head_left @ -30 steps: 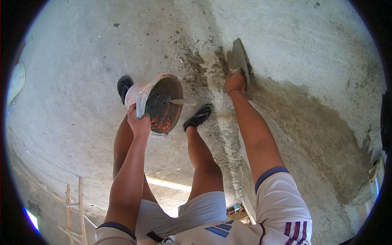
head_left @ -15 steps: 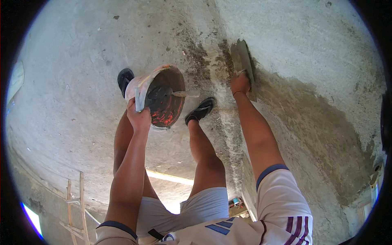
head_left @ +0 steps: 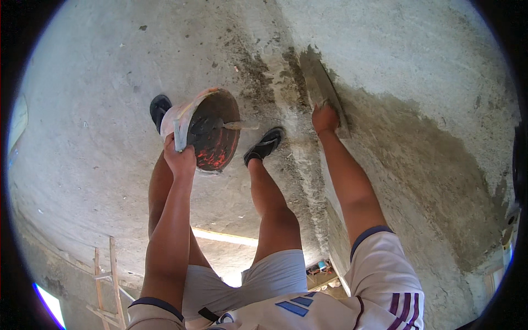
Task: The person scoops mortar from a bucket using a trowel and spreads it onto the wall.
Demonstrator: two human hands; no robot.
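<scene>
My left hand (head_left: 180, 159) is closed on the rim of a bucket (head_left: 226, 154), which hangs tilted with its mouth toward the right. Dark grey mortar (head_left: 202, 125) and reddish streaks show inside it. A small trowel (head_left: 242, 125) lies across the mouth, its pale handle sticking out over the rim. Out to the right, my right hand (head_left: 325, 117) grips a long flat plastering trowel (head_left: 318, 80) by its handle. The blade lies along the lower part of the wall (head_left: 396, 49), at the edge of a darker wet patch (head_left: 418, 132).
Dark crumbs of mortar (head_left: 256, 74) litter the floor along the foot of the wall. My sandalled feet (head_left: 267, 144) stand apart on the concrete floor (head_left: 93, 137). A wooden ladder-like frame (head_left: 114, 280) leans at the lower left. Small items (head_left: 320, 268) lie behind me near the wall.
The view has shifted a little, so the bucket and feet appear slightly further left. The plastering trowel has tilted, its far tip now leaning more to the left. Both grips are unchanged.
</scene>
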